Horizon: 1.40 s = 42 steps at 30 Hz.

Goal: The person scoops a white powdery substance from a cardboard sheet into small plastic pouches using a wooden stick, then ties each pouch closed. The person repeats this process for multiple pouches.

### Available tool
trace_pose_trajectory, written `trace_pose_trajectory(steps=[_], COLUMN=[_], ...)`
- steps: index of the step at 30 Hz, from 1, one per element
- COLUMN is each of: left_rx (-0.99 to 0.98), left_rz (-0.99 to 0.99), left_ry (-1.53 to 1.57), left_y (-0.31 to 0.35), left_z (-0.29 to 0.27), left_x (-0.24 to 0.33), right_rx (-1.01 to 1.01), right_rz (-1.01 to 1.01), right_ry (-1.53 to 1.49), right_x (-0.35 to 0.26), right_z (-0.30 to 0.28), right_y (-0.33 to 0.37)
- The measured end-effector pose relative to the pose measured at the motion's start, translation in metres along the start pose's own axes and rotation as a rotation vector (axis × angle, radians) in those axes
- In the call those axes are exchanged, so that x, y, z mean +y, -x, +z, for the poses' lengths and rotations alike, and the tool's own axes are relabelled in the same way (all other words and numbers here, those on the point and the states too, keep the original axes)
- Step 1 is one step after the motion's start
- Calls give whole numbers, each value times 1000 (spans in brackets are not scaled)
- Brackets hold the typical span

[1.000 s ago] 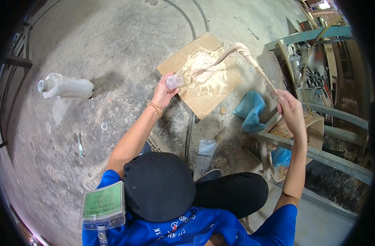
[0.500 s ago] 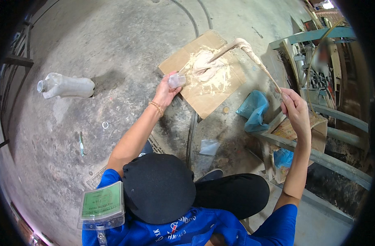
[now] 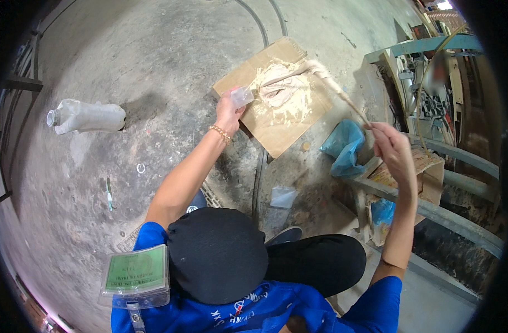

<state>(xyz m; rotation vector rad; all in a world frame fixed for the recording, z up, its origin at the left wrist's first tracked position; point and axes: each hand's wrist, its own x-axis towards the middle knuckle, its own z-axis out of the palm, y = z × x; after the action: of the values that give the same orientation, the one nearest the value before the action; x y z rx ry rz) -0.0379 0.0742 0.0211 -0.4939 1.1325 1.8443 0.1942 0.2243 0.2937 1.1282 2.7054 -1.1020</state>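
My left hand [image 3: 228, 114] is closed around a small clear plastic cup [image 3: 242, 97], held at the left edge of a pale pinkish paste [image 3: 277, 95]. Whether anything runs out of the cup is too small to tell. The paste lies in a folded mound, with pale yellow powder [image 3: 295, 114] around it, on a flat sheet of brown cardboard [image 3: 280, 142]. To the right, my right hand [image 3: 392, 147] grips the thin end of a long stick [image 3: 336, 86]. Paste coats the stick thickly, and its far end reaches into the mound.
A crumpled blue plastic bag [image 3: 344, 145] lies beside a metal frame [image 3: 431, 210] on the right. A cloudy plastic jug [image 3: 90, 116] rests on its side at the left. A clear plastic piece [image 3: 284, 197] and a toothbrush-like object [image 3: 109, 194] are on the concrete floor.
My right hand has moved left and slightly nearer, bringing the coated stick lower over the paste. My left hand has shifted a little farther away with the cup.
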Motion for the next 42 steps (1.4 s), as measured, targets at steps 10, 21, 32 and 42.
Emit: trace_pose_trajectory(steps=[10,21,32,42], left_rx=[-148,-218,-236,-225], left_rz=[-37,-54,-68,-66], left_ry=[-12,-90,-156,-157], left_y=[-6,-4,-3,2], left_z=[-31,-44,-34,-36], left_x=[-1,9,11,14], right_rx=[-16,-14,163,130], right_rz=[57,126,72,73], right_ry=[-101,-49,-18,-131], right_x=[87,128,136,130], right_z=[109,125,142,165], right_y=[-49,-47,-49,-60])
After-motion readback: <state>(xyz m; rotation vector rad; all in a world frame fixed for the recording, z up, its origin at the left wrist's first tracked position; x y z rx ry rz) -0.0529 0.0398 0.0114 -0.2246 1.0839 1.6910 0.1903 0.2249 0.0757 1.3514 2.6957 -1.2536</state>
